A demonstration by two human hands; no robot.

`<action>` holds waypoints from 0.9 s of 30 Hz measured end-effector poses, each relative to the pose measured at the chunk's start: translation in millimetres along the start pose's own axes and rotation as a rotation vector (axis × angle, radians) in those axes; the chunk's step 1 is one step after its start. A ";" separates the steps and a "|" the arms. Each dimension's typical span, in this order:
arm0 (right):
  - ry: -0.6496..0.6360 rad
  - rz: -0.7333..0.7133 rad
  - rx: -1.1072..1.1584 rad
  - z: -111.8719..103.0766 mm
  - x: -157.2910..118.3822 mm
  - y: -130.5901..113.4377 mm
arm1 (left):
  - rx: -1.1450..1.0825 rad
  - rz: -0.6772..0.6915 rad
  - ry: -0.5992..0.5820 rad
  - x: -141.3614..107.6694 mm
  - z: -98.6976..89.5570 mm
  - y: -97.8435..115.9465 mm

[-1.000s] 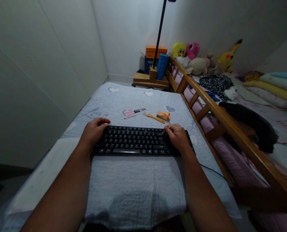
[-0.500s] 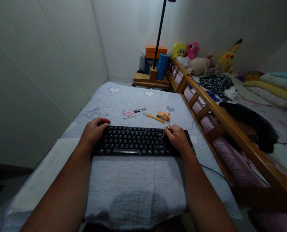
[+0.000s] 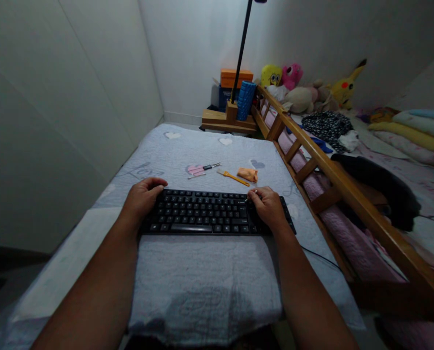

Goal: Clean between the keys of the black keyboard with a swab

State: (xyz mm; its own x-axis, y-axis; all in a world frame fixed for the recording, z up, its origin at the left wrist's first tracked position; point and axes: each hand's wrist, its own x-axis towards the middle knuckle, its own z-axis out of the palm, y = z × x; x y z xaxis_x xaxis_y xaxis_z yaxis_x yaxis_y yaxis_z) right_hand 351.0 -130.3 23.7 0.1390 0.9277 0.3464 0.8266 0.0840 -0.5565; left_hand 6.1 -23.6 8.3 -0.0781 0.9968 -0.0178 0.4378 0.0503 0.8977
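A black keyboard [image 3: 202, 210] lies flat on the cloth-covered table [image 3: 206, 272]. My left hand [image 3: 144, 194] grips its left end, thumb and fingers at the upper left corner. Over the right part of the keys, my right hand [image 3: 266, 204] pinches a thin white cotton swab [image 3: 251, 196], whose tip is near the upper right keys. Beyond the keyboard lie a yellow brush [image 3: 237, 179], a folded orange cloth [image 3: 247, 174], a tool with a dark grip [image 3: 208, 166] and another swab [image 3: 196, 176].
A wooden bed rail [image 3: 312, 155] runs along the right side, with plush toys and bedding behind it. A black lamp pole [image 3: 242, 48] stands on a wooden base at the back, beside a blue roller [image 3: 245, 100]. The keyboard cable [image 3: 321, 256] trails right.
My right hand has shifted very slightly up, and the swab in it now lies at a flatter angle. My left hand stays at the keyboard's left end.
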 end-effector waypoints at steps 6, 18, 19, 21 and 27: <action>0.018 -0.015 0.003 4.6 -0.3 -0.8 | 0.006 -0.002 -0.004 -0.6 -0.8 1.3; 0.013 -0.101 0.072 11.6 -1.0 -7.5 | 0.014 0.000 0.009 -1.6 0.0 3.7; 0.014 -0.108 0.080 12.5 -1.1 -8.3 | 0.015 -0.001 0.008 -1.3 0.0 3.6; 0.016 -0.121 0.092 14.4 -1.4 -9.6 | 0.016 -0.006 0.006 -0.4 0.2 2.9; 0.010 -0.137 0.122 18.6 -1.8 -12.5 | 0.016 0.014 0.010 2.0 0.8 -1.7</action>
State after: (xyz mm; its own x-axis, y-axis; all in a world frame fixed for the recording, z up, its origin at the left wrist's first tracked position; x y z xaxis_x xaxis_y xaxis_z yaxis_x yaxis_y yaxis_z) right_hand 330.2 -126.2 16.0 0.0355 0.9008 0.4327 0.7661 0.2535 -0.5906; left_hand 5.9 -21.6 6.3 -0.0808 0.9967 -0.0012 0.4527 0.0378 0.8908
